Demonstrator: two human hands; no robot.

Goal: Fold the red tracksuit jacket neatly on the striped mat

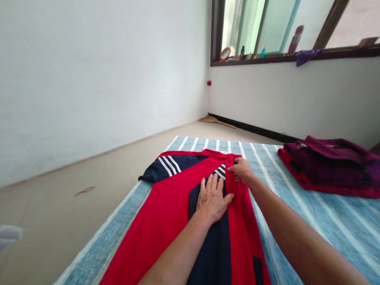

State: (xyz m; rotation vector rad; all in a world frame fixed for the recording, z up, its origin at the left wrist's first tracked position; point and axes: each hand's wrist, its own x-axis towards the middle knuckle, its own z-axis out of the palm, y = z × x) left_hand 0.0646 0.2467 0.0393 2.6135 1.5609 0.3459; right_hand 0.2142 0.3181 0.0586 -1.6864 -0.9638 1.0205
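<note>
A red and navy jacket (175, 206) with white stripes lies spread over the blue striped sheet, its collar end away from me. One navy sleeve (208, 253) is folded inward along the body, while the other sleeve (154, 168) sticks out at the left. My left hand (213, 198) rests flat on the folded sleeve, fingers spread. Up near the shoulder, my right hand (242, 171) pinches the jacket's red edge between thumb and fingers.
Folded maroon and red clothes (329, 164) are stacked at the right on the striped sheet (267, 162). Tiled floor (118, 166) runs along the left, below a white wall. Small bottles, a red-rimmed mirror (225, 54) and a purple cloth (307, 57) sit on the windowsill.
</note>
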